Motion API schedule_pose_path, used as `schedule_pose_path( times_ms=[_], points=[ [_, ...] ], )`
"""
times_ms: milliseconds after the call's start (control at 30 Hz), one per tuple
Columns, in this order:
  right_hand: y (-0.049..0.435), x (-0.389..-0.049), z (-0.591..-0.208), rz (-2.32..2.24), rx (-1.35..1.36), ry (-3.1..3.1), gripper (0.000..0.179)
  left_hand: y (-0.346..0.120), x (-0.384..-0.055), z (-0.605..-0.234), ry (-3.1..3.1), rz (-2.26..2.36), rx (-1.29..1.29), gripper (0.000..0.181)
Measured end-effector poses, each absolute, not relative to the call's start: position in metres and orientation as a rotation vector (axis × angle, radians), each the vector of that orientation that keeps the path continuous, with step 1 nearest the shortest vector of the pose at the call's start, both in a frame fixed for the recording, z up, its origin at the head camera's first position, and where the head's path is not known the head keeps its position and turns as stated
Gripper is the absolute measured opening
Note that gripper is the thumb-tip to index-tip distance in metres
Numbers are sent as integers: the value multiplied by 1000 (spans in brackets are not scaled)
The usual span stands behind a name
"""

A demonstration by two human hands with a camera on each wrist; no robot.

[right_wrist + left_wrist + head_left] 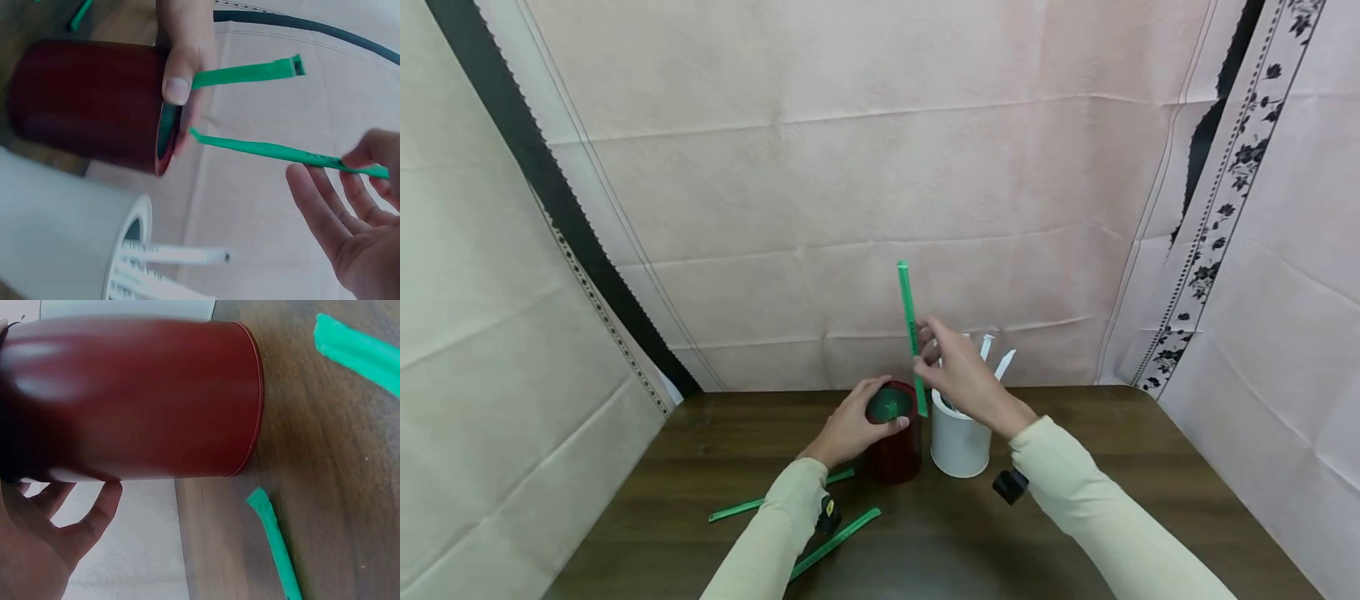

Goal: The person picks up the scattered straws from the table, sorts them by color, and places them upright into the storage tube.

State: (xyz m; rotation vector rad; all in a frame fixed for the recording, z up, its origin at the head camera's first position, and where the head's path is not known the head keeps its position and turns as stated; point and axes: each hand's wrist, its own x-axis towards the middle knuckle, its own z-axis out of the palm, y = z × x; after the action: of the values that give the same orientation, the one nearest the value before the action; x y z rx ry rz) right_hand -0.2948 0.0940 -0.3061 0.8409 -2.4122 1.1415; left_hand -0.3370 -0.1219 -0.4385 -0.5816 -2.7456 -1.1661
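Standing on the table, the dark red cylindrical cup (891, 460) is held near its rim by my left hand (852, 427), thumb on one side and fingers on the other. My right hand (958, 375) pinches a slim green stick packet (908, 304) upright, beside the red cup's rim. In the right wrist view, the lower end of this held packet (262, 149) is just off the cup's mouth. Another green packet (247, 74) sticks out of the cup by the left thumb. How deep it sits is hidden.
A white cup (958, 450) holding white printed stick packets (1004, 364) stands right of the red cup, below my right wrist. Two green packets lie on the wooden table (1090, 500): one (733, 510) partly behind my left forearm, another (838, 542) nearer. Cloth walls surround the table.
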Motion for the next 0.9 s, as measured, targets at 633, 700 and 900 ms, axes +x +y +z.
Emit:
schedule_pose_path(
  times_ms=[633, 700, 900],
  points=[
    [83, -311, -349, 1044, 593, -2617, 14, -109, -339, -439, -2716, -1189, -606, 81],
    [94, -304, -347, 1030, 609, -2613, 14, -109, -339, -440, -2721, -1189, -608, 84],
    [127, -272, -347, 982, 682, -2629, 6, -115, -339, -441, -2719, -1165, -607, 88]
  ],
)
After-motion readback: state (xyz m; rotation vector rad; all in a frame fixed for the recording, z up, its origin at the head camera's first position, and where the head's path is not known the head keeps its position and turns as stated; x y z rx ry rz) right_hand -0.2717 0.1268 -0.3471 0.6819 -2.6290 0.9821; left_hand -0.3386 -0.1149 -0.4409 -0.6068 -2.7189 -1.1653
